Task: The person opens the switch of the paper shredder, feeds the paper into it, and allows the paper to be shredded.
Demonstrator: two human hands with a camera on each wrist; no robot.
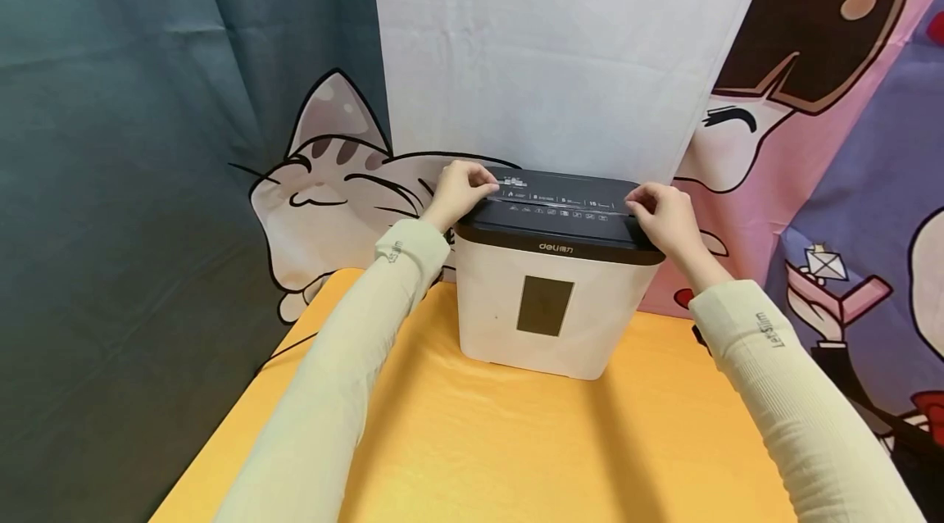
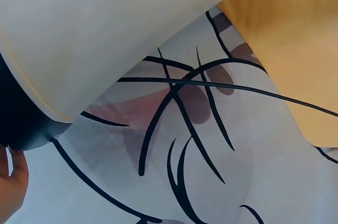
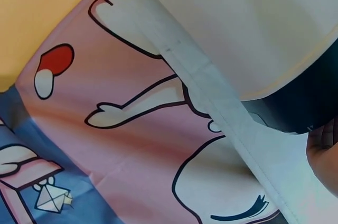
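Note:
A white paper shredder (image 1: 483, 302) with a black top (image 1: 472, 220) stands upright near the back of the table. My left hand (image 1: 459, 191) is over the left end of the top, thumb and fingertips bent together. At the right end my right hand (image 1: 667, 216) lies in much the same way. Between the hands runs a thin shiny line along the feed slot (image 1: 560, 206). Whether the fingers pinch anything thin there cannot be made out. In the wrist views only parts of the left fingers (image 2: 16, 174) and right fingers (image 3: 325, 147) show, close to the black top.
A yellow cloth (image 1: 479, 441) covers the table. Behind the shredder hangs a printed curtain (image 1: 553, 56) with a cartoon cat, close to its back. A thin black cord (image 1: 291, 349) crosses the table's left edge.

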